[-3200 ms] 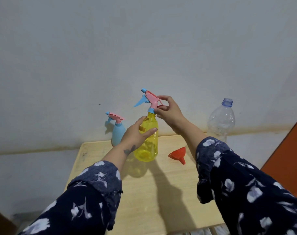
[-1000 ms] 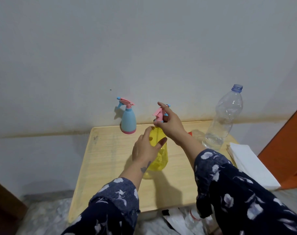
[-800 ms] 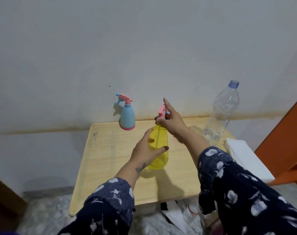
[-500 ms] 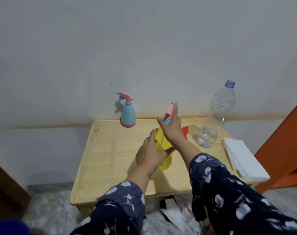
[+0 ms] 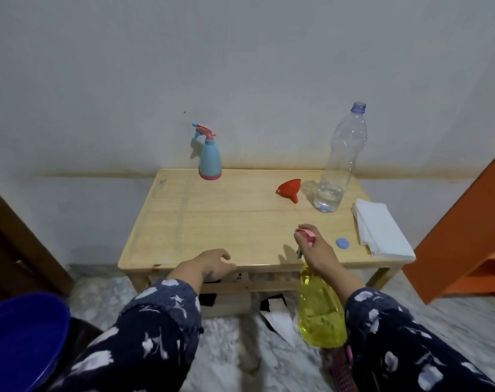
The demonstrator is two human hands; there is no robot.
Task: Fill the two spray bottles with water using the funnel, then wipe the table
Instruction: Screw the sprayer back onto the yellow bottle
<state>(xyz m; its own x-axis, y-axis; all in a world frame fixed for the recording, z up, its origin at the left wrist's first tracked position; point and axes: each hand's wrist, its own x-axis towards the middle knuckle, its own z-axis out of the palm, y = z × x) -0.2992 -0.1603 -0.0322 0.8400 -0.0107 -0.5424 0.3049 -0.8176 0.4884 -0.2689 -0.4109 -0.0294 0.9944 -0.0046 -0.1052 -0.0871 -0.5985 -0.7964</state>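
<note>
My right hand (image 5: 315, 248) grips the pink spray head of the yellow spray bottle (image 5: 320, 309), which hangs off the front edge of the wooden table (image 5: 212, 219), close to my body. My left hand (image 5: 209, 264) holds nothing and rests with loosely curled fingers at the table's front edge. The blue spray bottle (image 5: 209, 155) stands upright at the back of the table. A red funnel (image 5: 290, 189) lies on its side beside the clear water bottle (image 5: 338, 162), which has no cap and a little water. Its blue cap (image 5: 342, 243) lies near a folded white cloth (image 5: 379, 227).
A grey wall runs behind the table. Orange furniture (image 5: 472, 222) stands at the right and a dark door (image 5: 11, 241) at the left. A blue basin (image 5: 20, 340) sits low on the left. Papers lie on the marble floor (image 5: 226, 343) under the table.
My right hand has pulled the yellow bottle off the table toward me and lowered it. My left hand let go of the bottle's body and dropped to the table edge. The view tilted down.
</note>
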